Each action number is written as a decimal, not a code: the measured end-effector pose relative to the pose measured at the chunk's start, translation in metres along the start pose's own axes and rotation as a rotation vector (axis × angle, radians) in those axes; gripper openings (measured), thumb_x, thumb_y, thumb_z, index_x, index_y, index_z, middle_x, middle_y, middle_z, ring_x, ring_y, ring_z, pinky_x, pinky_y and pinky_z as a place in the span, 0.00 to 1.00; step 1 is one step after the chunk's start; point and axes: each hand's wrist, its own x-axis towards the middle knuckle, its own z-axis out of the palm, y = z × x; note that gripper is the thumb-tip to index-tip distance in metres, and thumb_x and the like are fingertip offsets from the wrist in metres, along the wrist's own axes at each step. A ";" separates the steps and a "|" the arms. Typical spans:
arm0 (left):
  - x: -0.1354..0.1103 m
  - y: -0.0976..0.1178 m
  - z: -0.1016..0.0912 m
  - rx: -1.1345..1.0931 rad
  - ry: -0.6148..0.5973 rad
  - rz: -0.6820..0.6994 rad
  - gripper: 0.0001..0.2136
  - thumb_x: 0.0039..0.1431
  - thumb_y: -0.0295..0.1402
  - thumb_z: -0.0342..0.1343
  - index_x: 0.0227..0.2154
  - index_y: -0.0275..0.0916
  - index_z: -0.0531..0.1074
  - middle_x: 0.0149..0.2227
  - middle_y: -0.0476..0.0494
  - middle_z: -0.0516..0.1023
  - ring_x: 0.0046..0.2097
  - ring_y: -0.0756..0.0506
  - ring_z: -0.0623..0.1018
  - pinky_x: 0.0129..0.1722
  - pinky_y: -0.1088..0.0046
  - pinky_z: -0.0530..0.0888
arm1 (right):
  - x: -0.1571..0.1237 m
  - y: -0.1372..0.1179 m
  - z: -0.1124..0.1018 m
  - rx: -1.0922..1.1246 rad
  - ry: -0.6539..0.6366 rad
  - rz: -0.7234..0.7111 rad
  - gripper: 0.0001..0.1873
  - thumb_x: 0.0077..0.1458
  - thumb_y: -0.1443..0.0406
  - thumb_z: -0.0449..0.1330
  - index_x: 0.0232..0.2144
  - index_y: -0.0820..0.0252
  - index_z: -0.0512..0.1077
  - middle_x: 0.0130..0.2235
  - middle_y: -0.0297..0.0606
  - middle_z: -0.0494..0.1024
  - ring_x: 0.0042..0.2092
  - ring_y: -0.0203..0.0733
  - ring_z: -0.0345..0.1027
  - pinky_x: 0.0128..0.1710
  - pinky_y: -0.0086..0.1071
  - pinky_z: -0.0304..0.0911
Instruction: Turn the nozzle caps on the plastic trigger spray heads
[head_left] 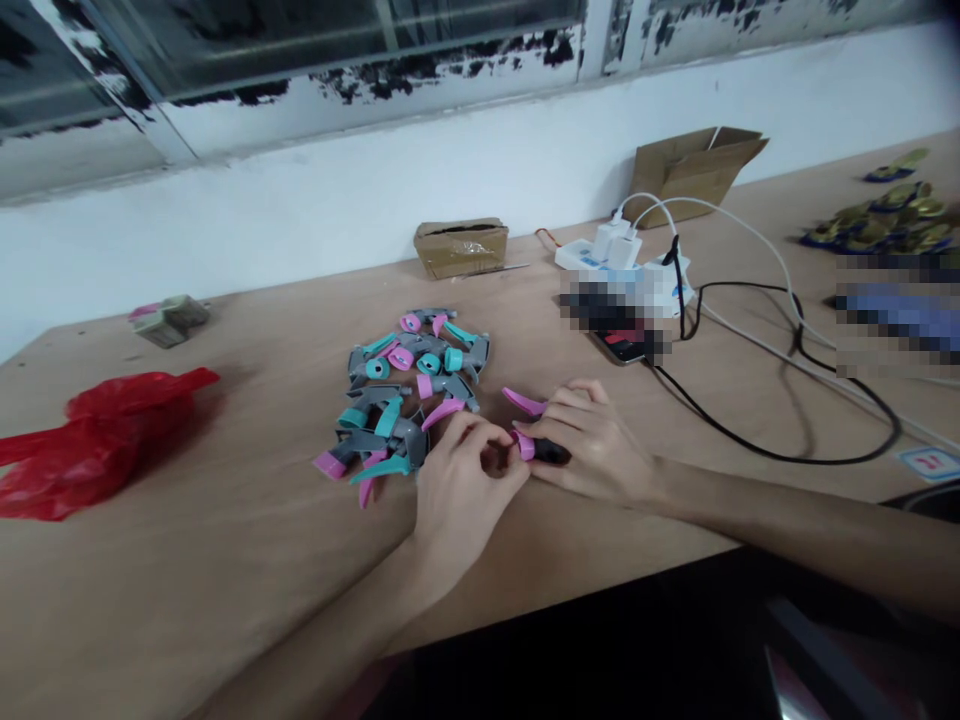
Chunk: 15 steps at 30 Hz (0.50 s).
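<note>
My left hand (457, 480) and my right hand (592, 440) meet over the wooden table (225, 560), just right of a pile of grey spray-trigger heads (409, 390) with pink and teal parts. Both hands are closed on one spray-trigger head (541, 450), dark-bodied with a pink collar and a pink trigger lever (523, 402) sticking up to the left. My left fingers pinch its pink end; my right fingers wrap its body.
A red plastic bag (97, 440) lies at the left. A small taped cardboard box (460, 246) and an open carton (694, 165) stand by the wall. A power strip (622, 262) with chargers and trailing black cables (787, 440) sits right. Gold-blue pieces (885, 225) lie far right.
</note>
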 end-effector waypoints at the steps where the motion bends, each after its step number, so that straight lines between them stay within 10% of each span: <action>1: 0.000 0.000 0.000 0.031 0.012 0.021 0.02 0.51 0.27 0.54 0.25 0.39 0.69 0.32 0.49 0.71 0.32 0.49 0.72 0.32 0.72 0.69 | 0.000 -0.001 0.000 -0.002 0.002 0.005 0.07 0.51 0.63 0.58 0.32 0.61 0.71 0.28 0.34 0.75 0.34 0.38 0.64 0.43 0.37 0.54; 15: 0.006 -0.014 -0.007 -0.073 0.052 0.015 0.04 0.51 0.26 0.55 0.25 0.39 0.73 0.30 0.50 0.69 0.30 0.51 0.70 0.29 0.75 0.69 | 0.000 0.001 -0.002 0.033 0.008 0.105 0.11 0.47 0.59 0.62 0.30 0.60 0.71 0.28 0.32 0.76 0.33 0.37 0.64 0.40 0.37 0.52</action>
